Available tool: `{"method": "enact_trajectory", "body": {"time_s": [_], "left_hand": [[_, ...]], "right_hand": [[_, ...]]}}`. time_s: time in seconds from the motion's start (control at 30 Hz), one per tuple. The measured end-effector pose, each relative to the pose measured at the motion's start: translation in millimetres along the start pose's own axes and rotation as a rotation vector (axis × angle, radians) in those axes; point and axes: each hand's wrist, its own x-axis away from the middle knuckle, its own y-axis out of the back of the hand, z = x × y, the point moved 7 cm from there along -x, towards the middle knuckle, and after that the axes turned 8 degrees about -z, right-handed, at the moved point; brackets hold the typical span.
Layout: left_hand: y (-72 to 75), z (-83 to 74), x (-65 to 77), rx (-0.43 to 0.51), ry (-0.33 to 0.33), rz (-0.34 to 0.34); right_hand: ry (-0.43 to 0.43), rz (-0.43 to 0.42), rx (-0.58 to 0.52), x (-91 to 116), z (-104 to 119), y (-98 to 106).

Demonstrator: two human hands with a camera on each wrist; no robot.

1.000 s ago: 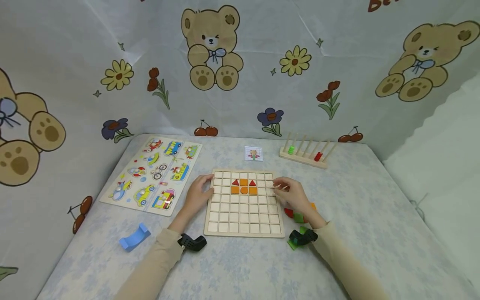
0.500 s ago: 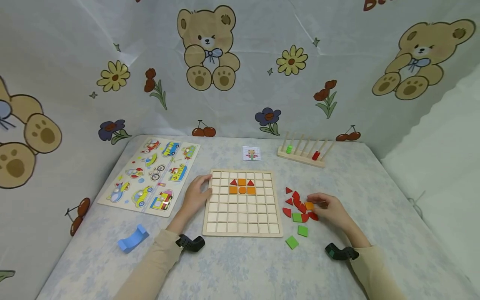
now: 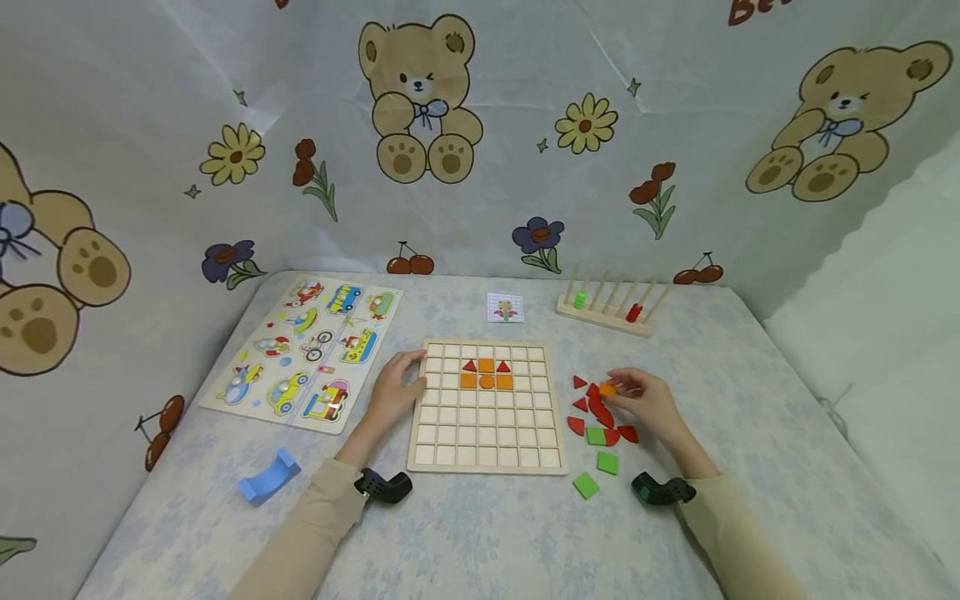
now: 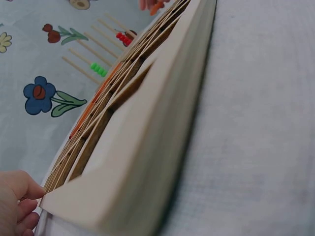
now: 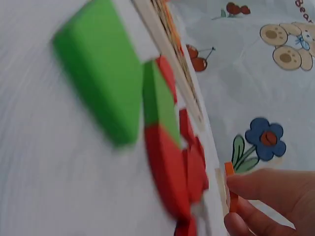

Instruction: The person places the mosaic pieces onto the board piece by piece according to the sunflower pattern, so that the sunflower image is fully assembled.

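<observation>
A wooden grid board [image 3: 457,458] lies mid-table, holding red triangles [image 3: 503,367], orange squares [image 3: 468,381] and an orange round tile [image 3: 487,381]. My left hand [image 3: 397,390] rests at the board's left edge, thumb and fingertips against the rim; the left wrist view shows the thumb [image 4: 22,184] at the frame's corner. Between thumb and fingers, my right hand [image 3: 647,404] pinches an orange square tile [image 3: 607,389], also visible edge-on in the right wrist view. Beneath and beside it lie loose red curved pieces [image 3: 598,410], small red triangles [image 3: 580,382] and green squares [image 3: 607,463].
A vehicle peg puzzle [image 3: 300,358] lies at the left, with a blue arch block [image 3: 270,477] nearer. Behind the board is a small pattern card [image 3: 506,307]. A wooden peg rack [image 3: 603,318] with green and red beads stands at the back right.
My right hand has left the board's right edge for the loose pieces. It now has the orange square, moved slightly away from me and leftward. My left hand has stayed put.
</observation>
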Motion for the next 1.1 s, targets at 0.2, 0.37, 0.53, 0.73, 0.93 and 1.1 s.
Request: {"method": "enact_trajectory", "body": {"time_s": [0.2,0.37,0.53,0.73,0.93,1.1], "left_hand": [[-0.4,0.5,-0.6,-0.001,-0.001,-0.013],[-0.9,1.9,-1.2,0.012,-0.005,-0.012],[-1.3,2.5,-0.5,0.025,0.008,-0.007],[0.2,1.6,-0.1,0.003,0.001,-0.015],[1.6,0.1,0.5,0.001,0.005,-0.018],[-0.9,3.1,-0.2,-0.005,0.011,-0.009]], "right_hand": [[0.166,-0.002,-0.154,-11,62,-40],[0.242,0.121,-0.232,-12,103,-90],[0.171,0.218,-0.231,-10,117,-128],[0.208,0.206,-0.228,-4,122,-140],[0.201,0.208,-0.235,-2,122,-139],[0.184,0.135,-0.212,-7,109,-117]]}}
